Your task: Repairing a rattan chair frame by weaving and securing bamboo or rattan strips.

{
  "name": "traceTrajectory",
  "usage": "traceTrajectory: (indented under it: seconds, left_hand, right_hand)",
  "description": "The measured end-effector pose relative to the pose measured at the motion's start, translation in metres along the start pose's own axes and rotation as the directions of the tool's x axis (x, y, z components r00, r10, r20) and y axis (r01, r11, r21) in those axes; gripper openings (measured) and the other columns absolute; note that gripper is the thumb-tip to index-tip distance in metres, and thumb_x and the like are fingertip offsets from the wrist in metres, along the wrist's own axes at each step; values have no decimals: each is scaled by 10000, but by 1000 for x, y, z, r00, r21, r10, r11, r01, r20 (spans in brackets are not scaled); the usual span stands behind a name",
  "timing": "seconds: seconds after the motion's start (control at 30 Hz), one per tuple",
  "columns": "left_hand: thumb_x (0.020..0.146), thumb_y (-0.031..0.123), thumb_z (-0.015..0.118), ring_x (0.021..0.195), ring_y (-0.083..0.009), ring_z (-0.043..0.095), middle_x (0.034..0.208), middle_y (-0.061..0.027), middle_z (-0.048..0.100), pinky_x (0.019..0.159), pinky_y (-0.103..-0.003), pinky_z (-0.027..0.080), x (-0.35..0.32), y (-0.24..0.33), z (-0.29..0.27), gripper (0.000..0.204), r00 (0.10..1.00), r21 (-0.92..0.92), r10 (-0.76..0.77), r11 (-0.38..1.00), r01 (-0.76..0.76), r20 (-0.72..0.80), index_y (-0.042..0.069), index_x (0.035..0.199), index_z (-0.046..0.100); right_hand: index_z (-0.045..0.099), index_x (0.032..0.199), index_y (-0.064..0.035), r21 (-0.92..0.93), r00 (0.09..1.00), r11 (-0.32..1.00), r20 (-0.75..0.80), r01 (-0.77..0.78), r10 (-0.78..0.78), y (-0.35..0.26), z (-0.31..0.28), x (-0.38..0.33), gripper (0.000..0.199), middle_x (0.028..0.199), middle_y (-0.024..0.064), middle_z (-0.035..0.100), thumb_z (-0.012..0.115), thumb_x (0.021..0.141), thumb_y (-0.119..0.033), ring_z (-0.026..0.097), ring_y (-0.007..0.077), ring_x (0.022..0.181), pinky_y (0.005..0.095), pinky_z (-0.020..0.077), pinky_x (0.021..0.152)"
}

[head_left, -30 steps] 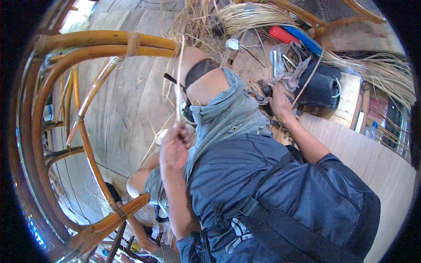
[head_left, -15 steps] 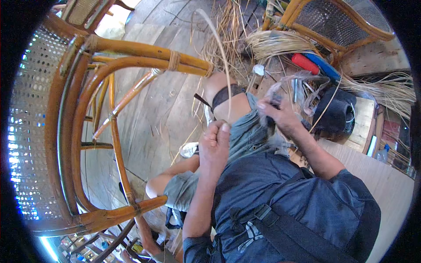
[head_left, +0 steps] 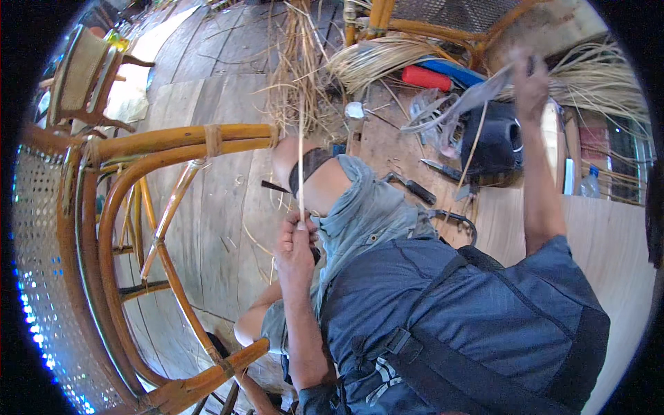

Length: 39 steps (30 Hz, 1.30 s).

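Note:
My left hand (head_left: 297, 242) is closed in a pinch, thumb upward, on a pale rattan strip (head_left: 301, 152) that stands up past my knee. My right hand (head_left: 531, 90) is stretched out to the far right, its fingers smeared by motion. A greyish translucent piece of plastic (head_left: 470, 100) trails leftward from it and appears gripped. Left of me, a rattan chair (head_left: 166, 145) with woven cane lies tipped over, its bound leg end close to my knee.
A knife (head_left: 443, 169) and a black-handled tool (head_left: 417, 191) lie beside my lap. Beyond are a black container (head_left: 491, 145), a red cylinder (head_left: 425, 78), bundled rattan strips (head_left: 380, 61) and another cane chair (head_left: 449, 17). A plastic bottle (head_left: 590, 183) stands at right.
My right hand has swung away from my lap to the far right, with plastic trailing. My left hand keeps its pinch on the strip, which looks straighter. The view has shifted.

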<state>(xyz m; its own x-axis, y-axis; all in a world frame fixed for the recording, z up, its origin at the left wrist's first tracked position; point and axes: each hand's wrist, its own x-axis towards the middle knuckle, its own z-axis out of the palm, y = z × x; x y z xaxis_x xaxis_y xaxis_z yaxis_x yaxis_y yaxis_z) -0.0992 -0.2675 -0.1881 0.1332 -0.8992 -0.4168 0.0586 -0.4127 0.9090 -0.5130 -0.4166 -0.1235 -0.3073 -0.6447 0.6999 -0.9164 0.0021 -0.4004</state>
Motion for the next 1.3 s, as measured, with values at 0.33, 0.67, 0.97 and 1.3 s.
traceTrajectory:
  seconds: [0.33,0.67,0.97,1.3]
  left_hand:
    - [901,137,456,618,-15,431,724,24,532,543,-147,344,4,34,19,175,996,20,89,996,-89,-1,23,994,552]
    - [895,163,480,612,-50,471,676,-10,536,564,-208,406,-15,-13,-4,192,991,247,111,965,-88,-80,10,967,571]
    - [909,257,475,616,-113,507,691,-36,546,568,-246,418,-12,8,15,262,936,205,353,916,-346,2,7,960,535]
    - [882,213,474,505,-64,430,612,13,464,459,-213,357,13,-45,-4,210,969,322,151,943,-83,-193,19,925,544]
  right_hand:
    - [628,932,-25,252,672,901,739,-353,57,-75,31,-72,229,749,43,611,556,837,-222,537,100,695,262,440,658]
    - [527,821,-67,68,90,-79,941,-995,-325,-194,86,-90,232,595,-10,470,555,849,-295,469,102,497,251,387,431]
    - [574,772,-36,224,174,133,935,-966,-310,-211,47,-143,235,541,11,510,562,845,-259,484,99,449,237,377,425]
    - [556,956,19,584,835,802,499,-127,-231,-170,143,-49,338,744,137,600,570,811,-286,581,235,683,334,469,666]
